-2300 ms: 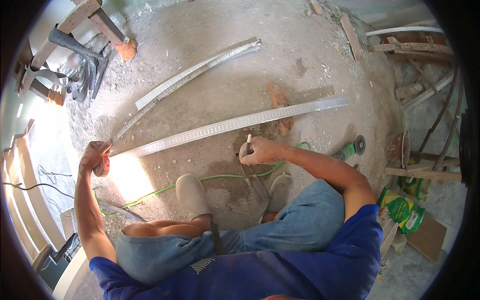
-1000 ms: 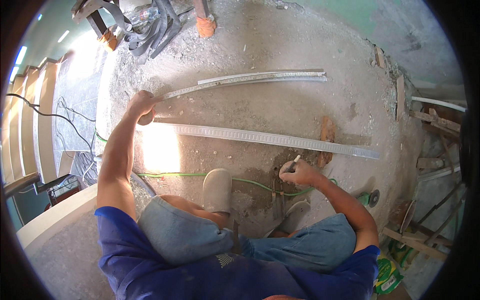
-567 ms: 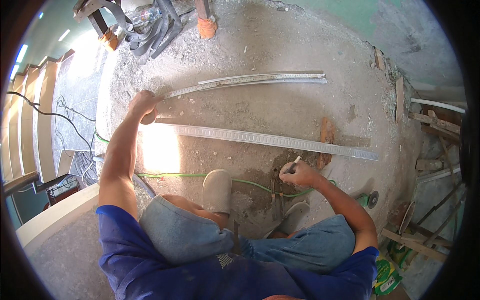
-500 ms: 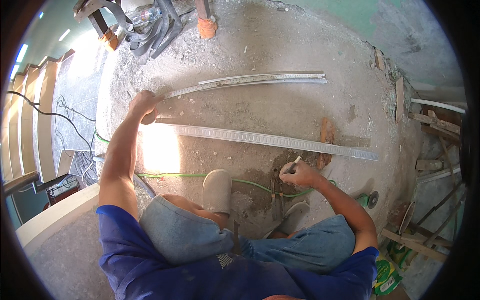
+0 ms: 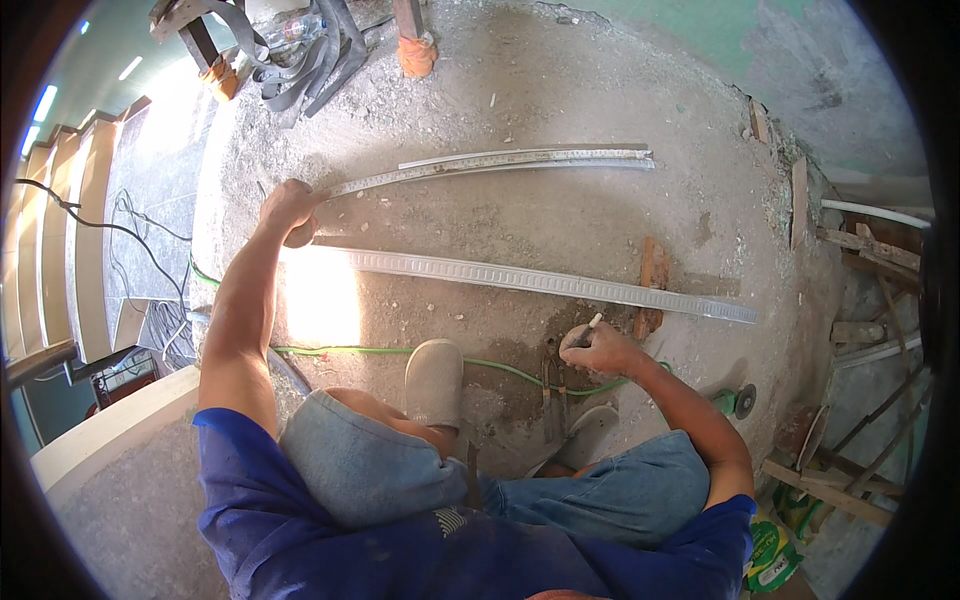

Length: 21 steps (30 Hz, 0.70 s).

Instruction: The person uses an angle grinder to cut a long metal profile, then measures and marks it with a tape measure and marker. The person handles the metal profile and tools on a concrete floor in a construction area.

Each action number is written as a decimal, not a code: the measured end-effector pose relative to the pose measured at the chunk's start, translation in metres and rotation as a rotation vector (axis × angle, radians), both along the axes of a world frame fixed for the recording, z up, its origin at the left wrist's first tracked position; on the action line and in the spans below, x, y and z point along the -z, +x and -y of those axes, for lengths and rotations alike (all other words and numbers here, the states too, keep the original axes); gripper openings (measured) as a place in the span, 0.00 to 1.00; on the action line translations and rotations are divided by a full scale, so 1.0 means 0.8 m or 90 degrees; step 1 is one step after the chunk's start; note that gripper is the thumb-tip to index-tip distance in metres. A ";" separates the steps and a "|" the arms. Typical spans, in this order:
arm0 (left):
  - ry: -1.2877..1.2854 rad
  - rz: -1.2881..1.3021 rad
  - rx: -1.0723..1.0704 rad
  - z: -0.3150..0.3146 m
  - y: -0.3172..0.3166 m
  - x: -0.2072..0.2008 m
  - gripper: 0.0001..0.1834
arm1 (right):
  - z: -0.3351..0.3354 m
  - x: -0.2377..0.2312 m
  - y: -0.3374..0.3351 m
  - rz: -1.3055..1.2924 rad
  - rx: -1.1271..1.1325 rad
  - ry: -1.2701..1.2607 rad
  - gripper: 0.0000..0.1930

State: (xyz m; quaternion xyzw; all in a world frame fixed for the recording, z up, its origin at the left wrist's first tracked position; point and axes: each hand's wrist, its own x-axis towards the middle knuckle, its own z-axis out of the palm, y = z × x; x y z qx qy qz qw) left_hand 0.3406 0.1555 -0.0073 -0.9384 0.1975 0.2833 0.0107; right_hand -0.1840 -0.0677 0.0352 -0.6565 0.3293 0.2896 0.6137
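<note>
My left hand (image 5: 290, 212) is closed around the near end of a tape measure, at the left. From it the pale marked blade (image 5: 385, 178) stretches right, over thin light metal strips (image 5: 600, 161) on the rough floor. Closer to me lies a long ribbed metal channel (image 5: 470, 271), its right part resting across a reddish-brown wood block (image 5: 654, 270). Below that block my right hand (image 5: 605, 352) is closed, with a short white pen-like stick (image 5: 596, 320) poking up from the fingers. What else the fingers cover is hidden.
Between my feet lies a long-handled pliers-like tool (image 5: 554, 385). A green hose or cord (image 5: 500, 369) runs past it. At right are a green angle grinder (image 5: 738, 401) and scrap wood (image 5: 840, 490). Grey straps (image 5: 318, 65) lie by wrapped legs (image 5: 416, 56) at the far left.
</note>
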 end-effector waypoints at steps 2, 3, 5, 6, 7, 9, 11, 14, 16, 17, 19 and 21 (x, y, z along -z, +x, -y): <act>0.001 -0.003 -0.003 0.000 -0.001 0.000 0.27 | 0.000 -0.001 0.001 -0.005 0.002 0.001 0.09; 0.001 -0.004 -0.005 0.000 -0.001 0.000 0.27 | -0.001 -0.003 0.002 -0.007 0.002 0.003 0.09; -0.003 -0.002 -0.001 0.000 -0.002 -0.001 0.27 | 0.000 -0.003 0.001 -0.007 0.005 0.007 0.09; -0.006 0.000 0.000 0.000 -0.002 -0.001 0.27 | 0.000 -0.002 0.001 -0.006 0.007 0.008 0.09; -0.006 -0.002 0.002 0.000 -0.002 -0.001 0.27 | 0.000 -0.001 0.000 -0.006 0.008 0.009 0.09; -0.008 -0.006 0.004 0.000 -0.001 -0.001 0.27 | -0.001 -0.001 0.000 -0.003 0.009 0.006 0.09; -0.007 -0.001 0.009 -0.002 0.000 0.002 0.27 | -0.001 -0.001 0.001 0.001 0.008 0.004 0.09; 0.001 0.002 0.008 0.001 -0.002 0.000 0.27 | -0.001 0.001 -0.001 0.008 0.005 0.006 0.09; 0.002 0.002 0.006 0.001 -0.003 -0.001 0.27 | 0.000 0.004 -0.003 0.011 0.004 0.011 0.09; -0.001 0.001 0.004 0.001 -0.004 -0.001 0.27 | 0.000 0.004 -0.003 0.011 0.003 0.009 0.09; -0.004 0.000 0.000 0.001 -0.004 -0.002 0.27 | 0.000 0.005 -0.004 0.012 0.000 0.005 0.09; -0.006 -0.002 -0.006 0.001 -0.004 -0.002 0.27 | 0.000 0.006 -0.004 0.012 0.004 0.008 0.09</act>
